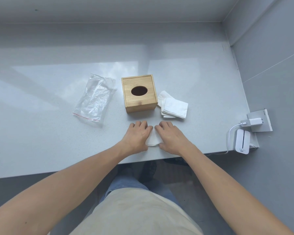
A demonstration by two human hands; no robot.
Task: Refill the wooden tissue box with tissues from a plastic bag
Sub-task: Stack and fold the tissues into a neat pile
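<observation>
Both hands (155, 136) largely hide, seemingly, a folded tissue (152, 139).

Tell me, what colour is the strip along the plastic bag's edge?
Red, a thin line on the clear plastic bag, seen in the head view.

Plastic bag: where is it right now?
In the head view the plastic bag lies flat on the counter, left of the wooden tissue box, clear of both hands, and looks empty.

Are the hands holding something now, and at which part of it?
Both the left hand and right hand press flat on a folded tissue on the table, covering its two sides; it is not lifted.
</observation>
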